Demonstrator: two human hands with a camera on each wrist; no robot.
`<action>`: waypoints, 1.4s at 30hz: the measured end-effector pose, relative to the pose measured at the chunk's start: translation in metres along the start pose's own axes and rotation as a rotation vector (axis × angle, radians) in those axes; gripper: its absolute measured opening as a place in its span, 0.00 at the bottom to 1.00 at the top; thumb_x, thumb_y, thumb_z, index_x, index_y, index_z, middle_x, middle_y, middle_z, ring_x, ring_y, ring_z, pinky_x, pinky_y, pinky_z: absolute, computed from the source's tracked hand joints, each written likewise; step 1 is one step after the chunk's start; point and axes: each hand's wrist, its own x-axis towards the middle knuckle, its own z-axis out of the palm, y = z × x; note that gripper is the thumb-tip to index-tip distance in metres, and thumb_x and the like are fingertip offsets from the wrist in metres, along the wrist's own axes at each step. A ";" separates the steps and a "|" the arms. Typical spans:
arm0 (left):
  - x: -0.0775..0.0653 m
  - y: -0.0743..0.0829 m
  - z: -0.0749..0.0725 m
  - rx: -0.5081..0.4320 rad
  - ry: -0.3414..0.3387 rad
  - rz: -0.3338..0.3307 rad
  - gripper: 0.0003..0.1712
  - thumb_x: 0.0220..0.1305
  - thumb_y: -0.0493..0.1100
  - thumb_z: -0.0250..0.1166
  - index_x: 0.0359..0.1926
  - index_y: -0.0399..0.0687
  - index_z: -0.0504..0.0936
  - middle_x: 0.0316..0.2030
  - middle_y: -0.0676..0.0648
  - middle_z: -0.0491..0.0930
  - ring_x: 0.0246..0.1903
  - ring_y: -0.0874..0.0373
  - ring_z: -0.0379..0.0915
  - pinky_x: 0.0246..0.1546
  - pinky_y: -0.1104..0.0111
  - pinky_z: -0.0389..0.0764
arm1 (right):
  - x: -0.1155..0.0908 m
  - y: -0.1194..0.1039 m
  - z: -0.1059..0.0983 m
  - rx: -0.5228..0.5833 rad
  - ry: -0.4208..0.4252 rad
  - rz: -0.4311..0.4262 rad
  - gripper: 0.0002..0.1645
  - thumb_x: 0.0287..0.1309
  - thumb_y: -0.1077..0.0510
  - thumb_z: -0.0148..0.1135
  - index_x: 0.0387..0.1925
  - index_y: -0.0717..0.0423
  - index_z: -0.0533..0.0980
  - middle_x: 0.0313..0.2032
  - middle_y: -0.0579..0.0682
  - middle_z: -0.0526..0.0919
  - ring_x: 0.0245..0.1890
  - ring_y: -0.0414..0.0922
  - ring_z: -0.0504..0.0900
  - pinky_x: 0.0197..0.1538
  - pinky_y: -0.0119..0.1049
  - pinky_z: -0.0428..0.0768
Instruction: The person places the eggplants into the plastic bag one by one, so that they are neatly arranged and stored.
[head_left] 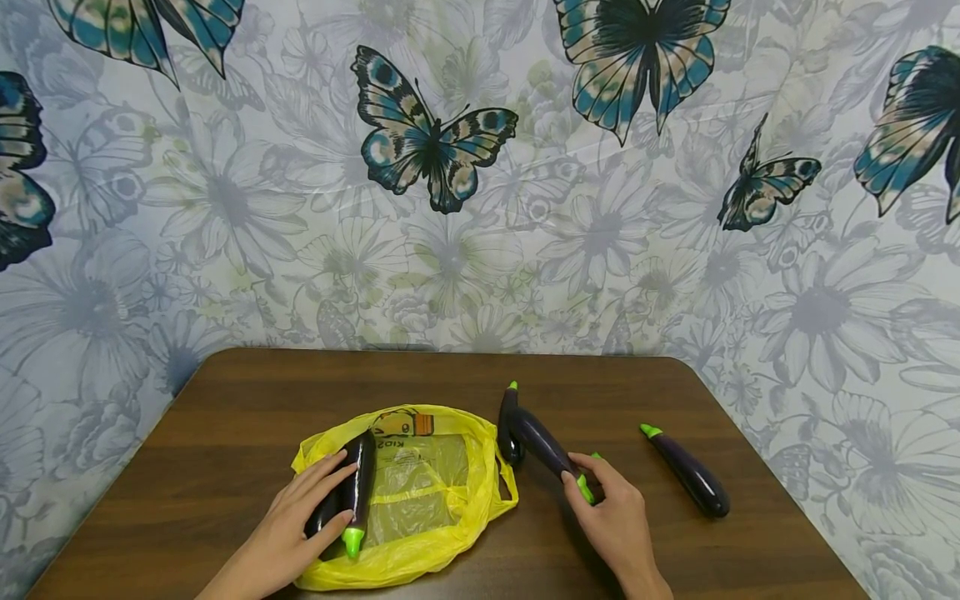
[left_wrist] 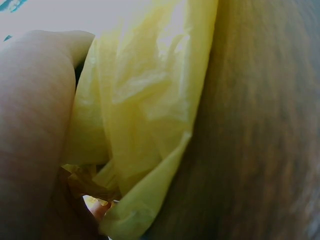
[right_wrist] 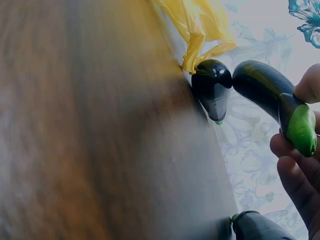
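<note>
Your left hand [head_left: 292, 517] is resting its outstretched fingers [head_left: 318, 490] on eggplants [head_left: 363, 475] inside a yellow bag [head_left: 442, 550]; your right hand [head_left: 618, 521] is pinching another eggplant [head_left: 543, 443] over the brown wooden tabletop [head_left: 225, 417], and butterfly-patterned wall covering [head_left: 525, 275] is rising behind.

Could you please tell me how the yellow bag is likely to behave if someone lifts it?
The bag is probably floppy, since its plastic looks thin and wrinkled. It seems light in itself, though the eggplants lying at its left side may make that side sag.
</note>
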 end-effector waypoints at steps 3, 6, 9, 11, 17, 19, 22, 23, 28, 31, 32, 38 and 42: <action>0.000 0.000 0.000 0.001 -0.001 0.002 0.33 0.70 0.52 0.68 0.74 0.61 0.72 0.75 0.43 0.66 0.72 0.35 0.59 0.57 0.28 0.63 | 0.000 0.000 0.000 -0.001 -0.001 0.005 0.16 0.54 0.62 0.78 0.45 0.49 0.86 0.33 0.40 0.86 0.28 0.31 0.79 0.30 0.28 0.81; 0.000 -0.001 0.000 0.004 -0.002 0.001 0.33 0.70 0.53 0.68 0.74 0.61 0.72 0.75 0.43 0.66 0.72 0.35 0.60 0.57 0.28 0.63 | 0.000 0.000 0.000 0.002 0.000 0.004 0.16 0.54 0.62 0.78 0.45 0.49 0.86 0.33 0.40 0.87 0.28 0.32 0.80 0.30 0.28 0.81; 0.000 -0.001 0.000 0.003 -0.004 -0.002 0.33 0.71 0.53 0.68 0.74 0.61 0.72 0.75 0.43 0.66 0.72 0.35 0.60 0.57 0.27 0.64 | 0.000 0.000 0.000 0.001 0.002 -0.003 0.16 0.54 0.62 0.78 0.45 0.49 0.86 0.33 0.39 0.87 0.28 0.31 0.80 0.30 0.27 0.81; 0.000 0.000 0.000 0.004 -0.006 -0.004 0.33 0.71 0.53 0.68 0.74 0.61 0.72 0.75 0.44 0.66 0.72 0.35 0.60 0.56 0.27 0.63 | 0.000 0.001 0.000 -0.001 0.004 -0.008 0.16 0.54 0.62 0.78 0.45 0.49 0.86 0.33 0.39 0.87 0.28 0.31 0.79 0.30 0.28 0.81; 0.001 0.000 0.000 0.010 -0.008 -0.011 0.33 0.71 0.53 0.68 0.74 0.61 0.72 0.75 0.43 0.66 0.72 0.36 0.60 0.57 0.27 0.63 | -0.001 0.001 0.000 0.000 0.001 -0.014 0.16 0.54 0.62 0.78 0.45 0.49 0.86 0.33 0.39 0.86 0.28 0.31 0.79 0.30 0.29 0.81; 0.001 0.001 0.000 0.011 -0.007 -0.011 0.33 0.70 0.53 0.68 0.74 0.61 0.72 0.75 0.43 0.66 0.72 0.36 0.60 0.57 0.27 0.63 | -0.001 0.001 0.000 0.002 0.000 -0.013 0.16 0.54 0.62 0.78 0.45 0.49 0.86 0.33 0.39 0.86 0.28 0.31 0.79 0.30 0.29 0.81; 0.001 0.000 0.000 0.008 -0.007 -0.010 0.33 0.70 0.53 0.68 0.74 0.61 0.72 0.75 0.44 0.66 0.72 0.36 0.59 0.57 0.27 0.63 | -0.001 0.001 0.000 0.007 0.000 -0.018 0.16 0.54 0.62 0.78 0.45 0.49 0.86 0.32 0.39 0.86 0.27 0.31 0.79 0.30 0.28 0.81; 0.001 0.000 0.000 0.007 -0.007 -0.010 0.33 0.70 0.53 0.68 0.74 0.61 0.72 0.75 0.44 0.66 0.72 0.36 0.59 0.57 0.27 0.63 | -0.001 0.001 0.000 0.010 0.001 -0.024 0.16 0.54 0.63 0.78 0.45 0.49 0.86 0.32 0.39 0.86 0.27 0.31 0.79 0.30 0.28 0.81; 0.001 0.000 0.000 0.003 -0.006 -0.007 0.33 0.70 0.53 0.68 0.74 0.61 0.72 0.75 0.44 0.66 0.72 0.36 0.59 0.57 0.27 0.63 | 0.000 0.001 0.001 0.015 0.012 -0.052 0.17 0.53 0.64 0.78 0.45 0.49 0.87 0.32 0.40 0.86 0.28 0.30 0.79 0.29 0.27 0.81; 0.001 0.000 0.000 0.002 -0.003 -0.003 0.33 0.70 0.52 0.69 0.74 0.61 0.72 0.75 0.44 0.66 0.72 0.36 0.60 0.57 0.27 0.63 | 0.000 0.000 0.001 0.012 0.004 -0.051 0.16 0.54 0.64 0.78 0.45 0.49 0.87 0.32 0.40 0.87 0.29 0.30 0.79 0.30 0.27 0.81; 0.000 -0.001 0.000 0.003 -0.003 -0.003 0.33 0.70 0.52 0.69 0.74 0.61 0.72 0.75 0.44 0.66 0.72 0.36 0.60 0.57 0.27 0.63 | 0.000 0.000 0.001 0.010 0.001 -0.049 0.16 0.54 0.64 0.78 0.45 0.49 0.87 0.32 0.40 0.86 0.29 0.29 0.78 0.30 0.27 0.81; 0.000 -0.001 0.000 -0.003 -0.005 -0.006 0.33 0.70 0.53 0.69 0.74 0.61 0.72 0.75 0.44 0.66 0.72 0.36 0.59 0.57 0.27 0.62 | 0.000 0.000 0.001 0.010 -0.004 -0.057 0.17 0.54 0.64 0.78 0.45 0.49 0.87 0.31 0.38 0.85 0.28 0.29 0.78 0.30 0.27 0.81; 0.001 -0.001 0.000 -0.009 -0.007 -0.009 0.33 0.70 0.53 0.68 0.74 0.62 0.72 0.75 0.44 0.65 0.72 0.36 0.59 0.57 0.27 0.62 | -0.001 0.001 0.001 0.017 -0.006 -0.063 0.17 0.53 0.65 0.78 0.45 0.49 0.87 0.30 0.37 0.84 0.27 0.29 0.77 0.29 0.27 0.80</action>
